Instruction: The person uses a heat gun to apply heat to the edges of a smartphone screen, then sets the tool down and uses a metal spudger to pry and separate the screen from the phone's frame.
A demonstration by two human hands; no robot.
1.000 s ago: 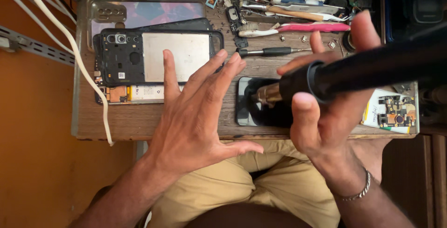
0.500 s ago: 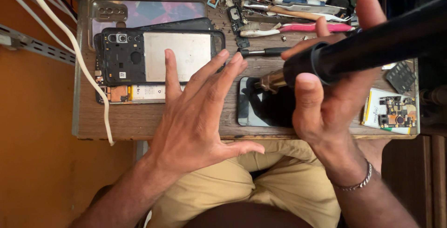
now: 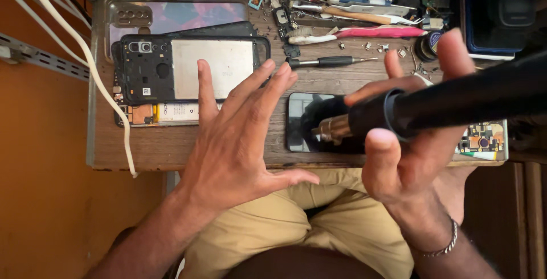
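Observation:
My right hand grips a thick black hot-air tool whose metal nozzle points left, just above a dark phone lying screen up on the wooden bench. My left hand hovers open and flat over the bench's front edge, fingers spread, left of the nozzle and not touching the phone. Behind the left hand lies an opened phone showing a silver battery and a black frame.
A black precision screwdriver, a pink-handled tool, tweezers and small screws crowd the bench's back. A circuit board sits at the right front. A white cable hangs over the left edge. A translucent phone case lies at back left.
The right hand has tilted the hot-air tool slightly, its rear end rising and then settling a little, with the nozzle staying over the dark phone. The left hand has stayed in place.

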